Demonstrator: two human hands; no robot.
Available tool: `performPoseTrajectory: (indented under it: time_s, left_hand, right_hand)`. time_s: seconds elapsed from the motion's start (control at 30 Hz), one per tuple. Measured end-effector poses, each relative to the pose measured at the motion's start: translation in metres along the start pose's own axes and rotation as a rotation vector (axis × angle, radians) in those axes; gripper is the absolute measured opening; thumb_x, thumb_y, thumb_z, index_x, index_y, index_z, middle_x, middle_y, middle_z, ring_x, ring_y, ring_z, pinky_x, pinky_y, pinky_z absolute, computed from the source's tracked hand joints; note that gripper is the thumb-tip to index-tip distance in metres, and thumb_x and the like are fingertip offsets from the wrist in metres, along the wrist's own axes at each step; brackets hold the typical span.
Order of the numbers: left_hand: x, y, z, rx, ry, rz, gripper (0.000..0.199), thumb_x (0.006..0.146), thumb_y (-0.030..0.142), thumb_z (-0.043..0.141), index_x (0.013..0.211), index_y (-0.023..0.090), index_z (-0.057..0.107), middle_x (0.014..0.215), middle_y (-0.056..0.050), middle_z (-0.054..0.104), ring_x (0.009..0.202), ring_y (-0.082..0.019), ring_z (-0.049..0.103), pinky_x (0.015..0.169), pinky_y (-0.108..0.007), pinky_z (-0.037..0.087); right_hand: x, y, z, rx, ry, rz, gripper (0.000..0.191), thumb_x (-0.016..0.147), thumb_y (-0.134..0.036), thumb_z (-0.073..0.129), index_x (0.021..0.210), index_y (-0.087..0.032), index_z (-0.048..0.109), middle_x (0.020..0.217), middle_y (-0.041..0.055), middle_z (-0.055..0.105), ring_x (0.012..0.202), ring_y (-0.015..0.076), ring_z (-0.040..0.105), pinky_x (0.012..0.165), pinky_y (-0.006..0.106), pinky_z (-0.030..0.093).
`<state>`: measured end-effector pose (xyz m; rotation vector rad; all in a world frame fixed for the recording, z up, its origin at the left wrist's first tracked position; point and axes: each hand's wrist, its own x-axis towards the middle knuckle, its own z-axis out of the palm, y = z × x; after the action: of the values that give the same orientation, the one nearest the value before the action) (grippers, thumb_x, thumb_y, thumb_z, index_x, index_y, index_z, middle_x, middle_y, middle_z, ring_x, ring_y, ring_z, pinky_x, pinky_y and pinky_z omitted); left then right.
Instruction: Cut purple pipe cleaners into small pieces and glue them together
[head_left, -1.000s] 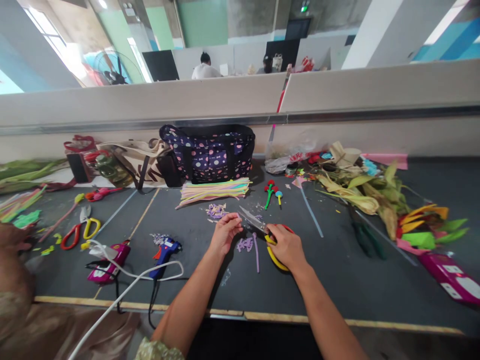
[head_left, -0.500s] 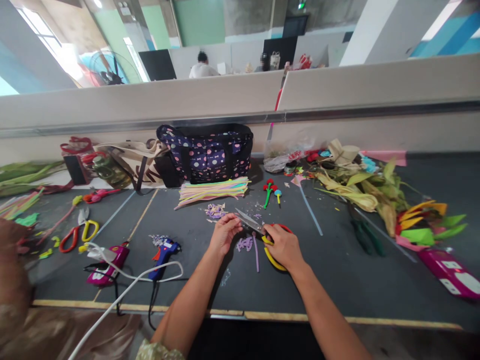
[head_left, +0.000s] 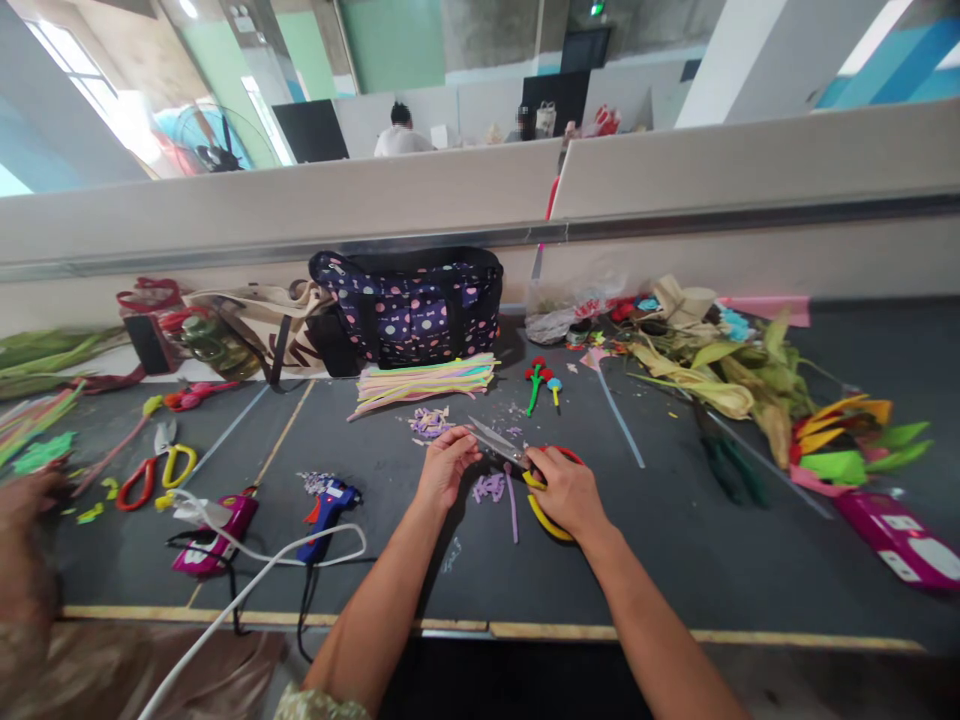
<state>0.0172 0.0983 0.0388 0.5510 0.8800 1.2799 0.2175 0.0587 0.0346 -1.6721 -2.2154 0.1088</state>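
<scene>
My right hand [head_left: 568, 492] is closed around the red and yellow handles of a pair of scissors [head_left: 495, 440], whose blades point left and away from me. Close to the blades, my left hand [head_left: 448, 468] has thumb and fingertips pinched together; whatever is between them is too small to make out. Under the blades lie a small heap of cut purple pieces [head_left: 489, 488] and a purple fuzzy stem [head_left: 514, 512]. Another pile of purple bits [head_left: 430, 423] sits just beyond my left hand.
Behind my hands lies a bundle of pastel fuzzy stems [head_left: 424, 382], before a dotted bag [head_left: 420, 310]. A blue glue gun [head_left: 328, 512] and white cable [head_left: 262, 560] are at left, near a co-worker's hand [head_left: 30, 495]. Pliers [head_left: 727, 465] and dried husks [head_left: 720, 385] lie right.
The co-worker's hand at far left has shifted, now lying by the green pieces. My hands and the scissors look nearly the same; the whole view has drifted slightly.
</scene>
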Motion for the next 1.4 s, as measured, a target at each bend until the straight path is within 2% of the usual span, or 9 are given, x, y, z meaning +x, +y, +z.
performPoseTrajectory:
  time_s: [0.5, 1.4]
  left_hand:
    - [-0.0003, -0.0029, 0.0002, 0.036, 0.023, 0.022, 0.024, 0.056, 0.018, 0.079, 0.072, 0.011, 0.063, 0.059, 0.0, 0.062, 0.052, -0.009, 0.057, 0.057, -0.022, 0.049]
    - [0.001, -0.0044, -0.0019, 0.038, 0.008, 0.031, 0.026, 0.057, 0.019, 0.08, 0.077, 0.01, 0.066, 0.062, -0.001, 0.064, 0.053, -0.009, 0.058, 0.057, -0.022, 0.05]
  right_hand:
    - [-0.0005, -0.0006, 0.0009, -0.009, -0.004, -0.015, 0.022, 0.08, -0.021, 0.047, 0.098, -0.026, 0.059, 0.087, -0.0001, 0.061, 0.075, 0.012, 0.055, 0.06, 0.023, 0.03]
    - [-0.0025, -0.0005, 0.0042, -0.013, -0.025, -0.026, 0.013, 0.079, -0.022, 0.051, 0.09, -0.026, 0.058, 0.078, -0.0026, 0.06, 0.071, 0.0112, 0.055, 0.059, 0.023, 0.027]
